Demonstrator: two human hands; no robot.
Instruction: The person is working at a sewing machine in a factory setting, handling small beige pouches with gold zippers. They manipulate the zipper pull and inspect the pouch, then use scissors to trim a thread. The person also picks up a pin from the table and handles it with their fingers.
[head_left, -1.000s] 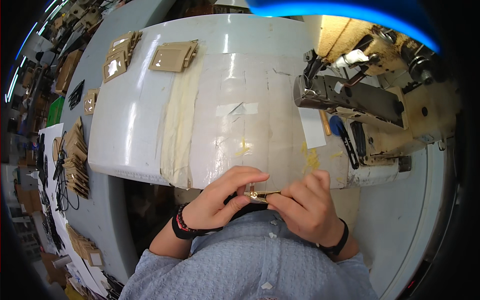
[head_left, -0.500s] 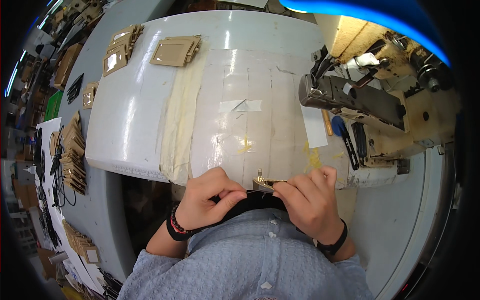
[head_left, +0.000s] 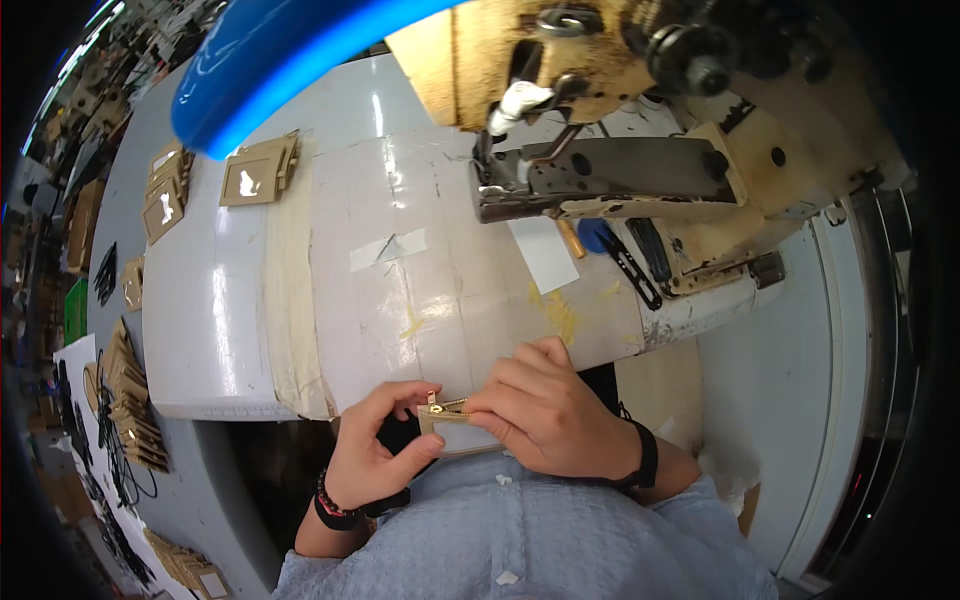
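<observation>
a small tan pouch (head_left: 465, 437) lies at the lower centre of the frame, between the two hands and just beyond the front of the shirt. the right hand (head_left: 550, 410) is clamped on the right part of its upper edge, thumb in front and fingers behind, so that the pouch extends leftward from this grip. the left hand (head_left: 385, 445) is at the left end, its thumb tip by the front face and its index fingertip close to the gold zip slider (head_left: 436, 408); these two tips stand apart, and whether the hidden fingers press on the pouch cannot be told. the gold-toothed zip (head_left: 455, 406) is parted near the slider, and a pale window occupies the front; the contents cannot be made out.

containers: a green crate (head_left: 76, 312) and a brown cardboard box (head_left: 85, 225) appear at the left of the frame; what they hold is too small to tell. windowed tan pieces form two piles on the white worktable (head_left: 220, 350), a left pile (head_left: 163, 205) and a right pile (head_left: 255, 180), at upper left. a sewing machine (head_left: 620, 175) occupies the upper right, with a white sheet (head_left: 545, 255) near its arm.
</observation>
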